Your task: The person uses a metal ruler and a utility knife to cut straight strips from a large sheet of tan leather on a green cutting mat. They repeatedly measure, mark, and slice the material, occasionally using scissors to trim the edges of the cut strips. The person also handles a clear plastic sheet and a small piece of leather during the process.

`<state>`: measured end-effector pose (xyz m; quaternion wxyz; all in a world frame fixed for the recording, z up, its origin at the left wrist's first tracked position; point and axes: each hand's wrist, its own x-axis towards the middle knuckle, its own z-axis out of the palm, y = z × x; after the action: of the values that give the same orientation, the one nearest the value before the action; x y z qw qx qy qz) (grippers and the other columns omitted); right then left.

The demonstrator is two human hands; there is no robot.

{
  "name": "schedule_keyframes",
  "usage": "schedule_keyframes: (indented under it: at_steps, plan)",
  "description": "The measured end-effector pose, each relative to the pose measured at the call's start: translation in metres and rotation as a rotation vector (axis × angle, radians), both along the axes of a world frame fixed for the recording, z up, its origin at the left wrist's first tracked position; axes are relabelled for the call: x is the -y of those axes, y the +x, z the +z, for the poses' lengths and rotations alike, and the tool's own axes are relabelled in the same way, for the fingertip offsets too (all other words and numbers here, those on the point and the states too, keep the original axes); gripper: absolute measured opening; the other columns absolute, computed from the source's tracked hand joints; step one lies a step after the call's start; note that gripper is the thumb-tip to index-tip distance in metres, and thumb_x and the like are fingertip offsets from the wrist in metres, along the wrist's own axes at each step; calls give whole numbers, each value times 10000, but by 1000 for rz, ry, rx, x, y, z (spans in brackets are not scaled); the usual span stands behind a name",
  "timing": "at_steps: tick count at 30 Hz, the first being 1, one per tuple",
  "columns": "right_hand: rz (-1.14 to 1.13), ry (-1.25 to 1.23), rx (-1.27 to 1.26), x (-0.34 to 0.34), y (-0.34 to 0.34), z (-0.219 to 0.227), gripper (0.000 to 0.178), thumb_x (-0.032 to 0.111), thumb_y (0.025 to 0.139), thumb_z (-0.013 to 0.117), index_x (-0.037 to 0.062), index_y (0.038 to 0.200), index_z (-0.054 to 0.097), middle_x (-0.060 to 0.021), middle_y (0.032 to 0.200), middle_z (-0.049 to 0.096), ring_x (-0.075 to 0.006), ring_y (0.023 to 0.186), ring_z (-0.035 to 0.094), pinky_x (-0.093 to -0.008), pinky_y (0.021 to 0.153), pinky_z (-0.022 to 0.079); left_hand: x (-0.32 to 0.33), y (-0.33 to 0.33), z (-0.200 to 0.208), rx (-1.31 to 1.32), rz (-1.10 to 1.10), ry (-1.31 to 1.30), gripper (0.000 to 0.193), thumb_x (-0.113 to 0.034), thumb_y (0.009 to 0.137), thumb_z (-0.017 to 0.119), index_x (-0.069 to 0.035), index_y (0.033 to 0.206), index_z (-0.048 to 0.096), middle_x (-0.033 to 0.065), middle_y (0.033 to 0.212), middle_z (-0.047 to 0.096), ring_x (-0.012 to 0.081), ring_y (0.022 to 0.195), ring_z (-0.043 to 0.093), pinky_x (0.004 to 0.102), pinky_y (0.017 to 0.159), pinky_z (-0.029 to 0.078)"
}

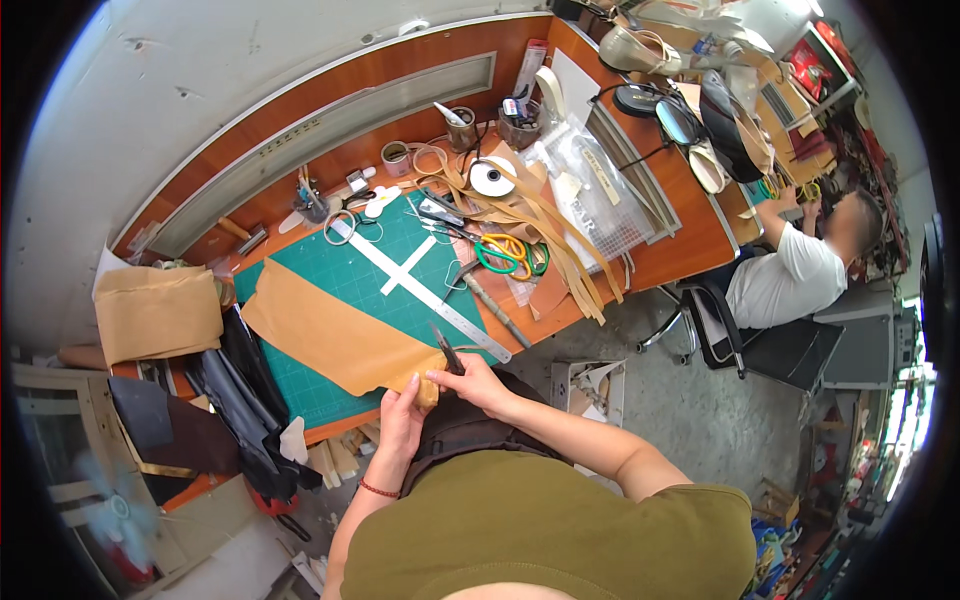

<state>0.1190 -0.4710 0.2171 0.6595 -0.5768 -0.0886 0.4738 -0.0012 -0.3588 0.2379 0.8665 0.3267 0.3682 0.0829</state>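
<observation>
My left hand (pixel 402 415) is closed on a small folded piece of yellowish-tan material (pixel 428 394), probably leather, just off the bench's near edge. My right hand (pixel 480 385) grips a slim dark tool (pixel 448 352) whose tip points up and away; its exact kind is unclear. The fingertips of that hand come close to the folded piece too. Beyond the hands, a large tan leather sheet (pixel 335 330) lies diagonally on the green cutting mat (pixel 310 400), its near right corner by my fingers. A long metal ruler (pixel 450 318) crosses the mat.
Scissors with green and orange handles (pixel 505 255), leather strips (pixel 550 235) and a white spool (pixel 492 177) crowd the bench's right. Folded tan leather (pixel 160 312) and dark leather (pixel 235 365) lie left. A seated person (pixel 790 265) works at far right; a scrap box (pixel 590 390) stands below.
</observation>
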Motion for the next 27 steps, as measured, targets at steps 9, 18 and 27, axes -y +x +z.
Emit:
schedule_keyframes:
  at_steps: [9,18,27]
  plan:
    - [-30,6,-296,-3,-10,14,182,217,969,682,62,897,619,17,720,603,-48,525,490,-209,475,347,7,-7,-1,-47,-181,210,191,-223,1034,584,-38,995,611,10,790,595,99,655,553,260,604,465]
    - [-94,10,-282,-3,-17,9,184,235,960,697,77,898,627,34,707,595,-25,512,398,-210,473,291,8,-13,0,-85,-280,297,209,-202,1026,589,-20,927,610,7,667,554,110,582,533,259,551,444]
    - [-118,-21,-159,-8,-23,-14,175,231,947,716,85,905,628,71,692,550,-23,532,382,-223,475,286,-1,-26,-3,-77,-468,344,200,-180,1009,609,-24,886,618,-5,658,552,95,561,513,244,538,417]
